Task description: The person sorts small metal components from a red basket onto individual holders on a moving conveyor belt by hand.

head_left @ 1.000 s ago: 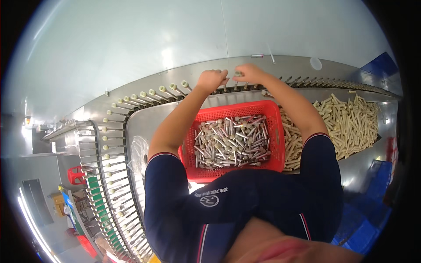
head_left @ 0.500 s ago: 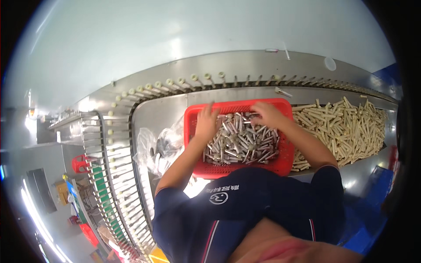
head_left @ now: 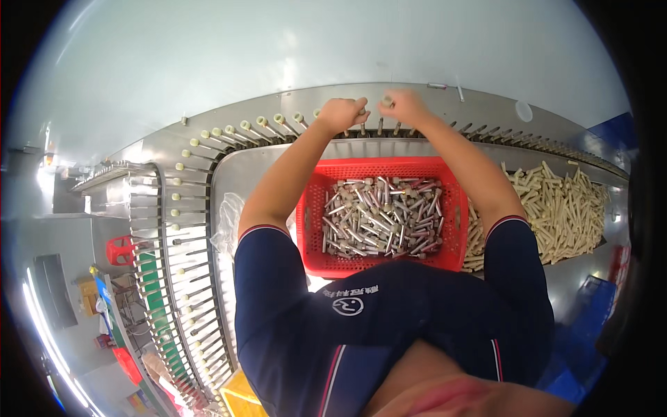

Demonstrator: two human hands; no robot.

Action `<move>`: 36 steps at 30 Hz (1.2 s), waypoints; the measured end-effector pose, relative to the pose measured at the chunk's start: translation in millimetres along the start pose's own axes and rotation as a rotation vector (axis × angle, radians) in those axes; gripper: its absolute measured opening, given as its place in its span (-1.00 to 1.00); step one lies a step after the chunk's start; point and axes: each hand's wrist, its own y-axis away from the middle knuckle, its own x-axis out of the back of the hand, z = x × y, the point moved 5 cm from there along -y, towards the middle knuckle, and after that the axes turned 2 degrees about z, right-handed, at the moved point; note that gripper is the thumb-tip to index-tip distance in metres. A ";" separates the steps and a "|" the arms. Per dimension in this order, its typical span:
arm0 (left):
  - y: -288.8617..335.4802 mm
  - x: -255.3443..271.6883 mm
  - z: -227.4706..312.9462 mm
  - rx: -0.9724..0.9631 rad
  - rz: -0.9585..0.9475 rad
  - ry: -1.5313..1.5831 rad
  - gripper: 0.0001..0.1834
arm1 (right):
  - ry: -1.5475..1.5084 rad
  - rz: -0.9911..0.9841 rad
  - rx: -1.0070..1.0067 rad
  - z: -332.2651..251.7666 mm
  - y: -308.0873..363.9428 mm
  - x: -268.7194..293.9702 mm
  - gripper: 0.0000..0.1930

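My left hand (head_left: pixel 342 115) is pinched round a small tube with a cream end (head_left: pixel 362 110), right at the row of upright metal pegs (head_left: pixel 380 129). Close beside it, my right hand (head_left: pixel 406 108) grips another small cream-ended tube (head_left: pixel 387 102) just above the pegs; its fingers are slightly blurred. Whether either tube sits on a peg I cannot tell. Below my forearms stands a red plastic basket (head_left: pixel 455 215), filled with short silvery tubes (head_left: pixel 381 219) that have cream or greenish ends. Left of my hands, the pegs carry cream round pieces (head_left: pixel 262 121); to the right they are bare.
The peg conveyor (head_left: pixel 212 170) curves down the left side. A pile of long cream sticks (head_left: pixel 556 215) lies right of the basket. Clear plastic bags (head_left: pixel 229 222) lie on its left. A pale round disc (head_left: pixel 523 110) and small pieces (head_left: pixel 460 93) rest on the far ledge.
Both hands have moved up and away from the basket to the peg row, each now holding a small tube. More pegs left of my hands have shifted along with their cream pieces.
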 end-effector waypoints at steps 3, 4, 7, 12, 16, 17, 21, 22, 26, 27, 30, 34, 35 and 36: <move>-16.8 45.8 1.1 0.023 0.146 0.188 -0.67 | -0.441 0.139 -0.057 -18.9 -30.4 84.7 -0.73; -14.1 90.9 14.4 0.168 0.115 0.433 -0.66 | -0.382 0.143 0.079 -24.5 -38.4 112.9 -0.74; 43.4 106.9 38.8 0.131 0.012 0.368 -0.65 | -0.434 -0.297 -0.007 -64.4 -5.2 109.5 -0.76; 172.8 -65.5 42.1 0.031 -0.188 0.265 -0.34 | 0.070 -0.805 -0.100 -56.2 127.4 -45.8 0.00; 171.3 -47.0 5.3 0.272 -0.459 0.273 -0.36 | -0.056 -0.346 -0.102 -59.3 91.1 -55.3 -0.08; 156.9 -17.5 -18.6 0.164 0.017 0.252 -0.48 | 0.011 -0.123 -0.045 -77.1 51.5 -37.4 -0.15; 100.8 72.4 -19.8 0.013 0.552 -0.050 -0.59 | 0.120 -0.113 0.140 -86.0 -11.2 -49.2 -0.36; 89.5 48.6 -25.3 -0.019 0.342 -0.067 -0.66 | 0.100 -0.218 0.142 -78.8 -13.4 -65.2 -0.44; 59.9 18.6 -32.0 0.032 0.027 -0.174 -0.78 | -0.114 -0.185 -0.056 -62.9 -17.9 -50.6 -0.78; 58.5 20.9 -35.8 0.037 0.028 -0.179 -0.78 | -0.353 -0.080 -0.145 -62.5 -21.3 -27.9 -0.80; 68.1 84.1 -26.3 0.129 0.515 0.224 -0.73 | -0.427 0.044 -0.022 -85.1 -19.8 59.3 -0.84; 129.7 33.3 39.2 0.053 0.012 0.372 -0.74 | -0.304 -0.610 -0.106 -76.8 74.4 23.6 -0.57; 143.1 0.4 58.6 -0.038 0.013 0.311 -0.59 | -0.451 -0.678 -0.155 -57.8 121.0 -12.1 -0.23; 159.5 -2.7 78.0 -0.100 0.063 0.170 -0.42 | -0.437 -0.822 -0.095 -52.6 156.6 -36.3 0.05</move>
